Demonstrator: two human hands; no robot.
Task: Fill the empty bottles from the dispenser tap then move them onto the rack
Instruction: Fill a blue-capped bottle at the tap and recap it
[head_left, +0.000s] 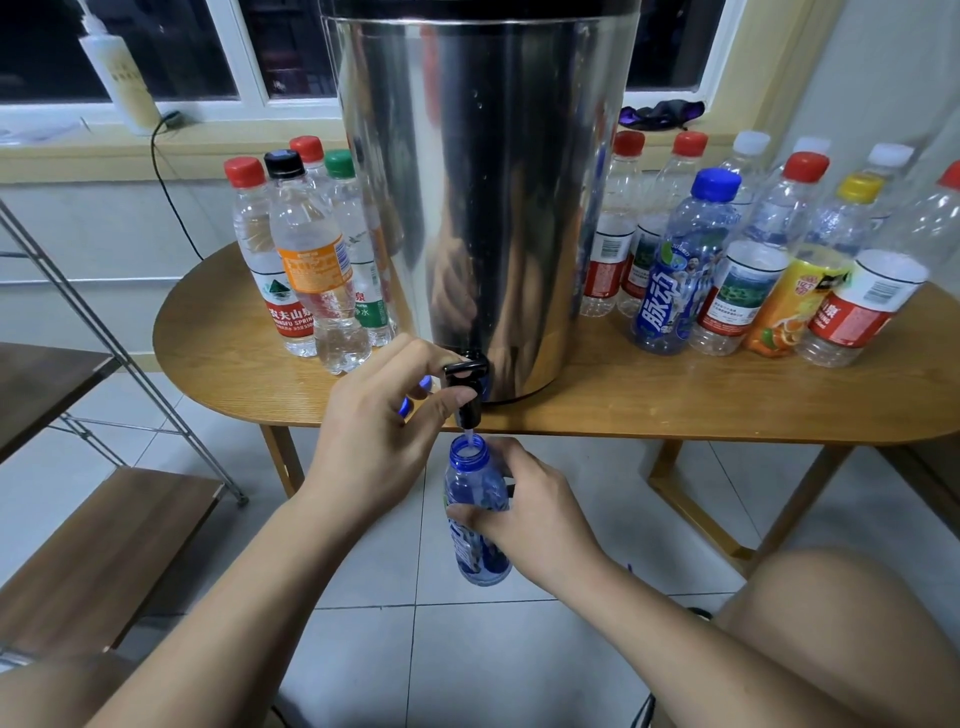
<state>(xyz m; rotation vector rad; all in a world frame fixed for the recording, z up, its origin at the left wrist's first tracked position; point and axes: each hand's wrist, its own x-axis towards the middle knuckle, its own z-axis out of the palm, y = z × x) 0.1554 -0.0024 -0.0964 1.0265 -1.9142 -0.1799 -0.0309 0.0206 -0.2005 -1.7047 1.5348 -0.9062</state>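
The left hand (379, 431) reaches forward, its index finger and thumb pinching the tap (467, 387) at the foot of the dispenser (483, 182). Just below it, under the edge of the surface (675, 395), the right hand (530, 512) curls its fingers round the open bottle (475, 488), whose mouth sits directly beneath the spout.

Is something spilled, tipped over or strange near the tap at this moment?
Nothing stands out. The stream from the tap falls into the mouth of the blue bottle, which the right hand holds. The left hand pinches the tap. No puddle shows on the table, and the other bottles stand upright.
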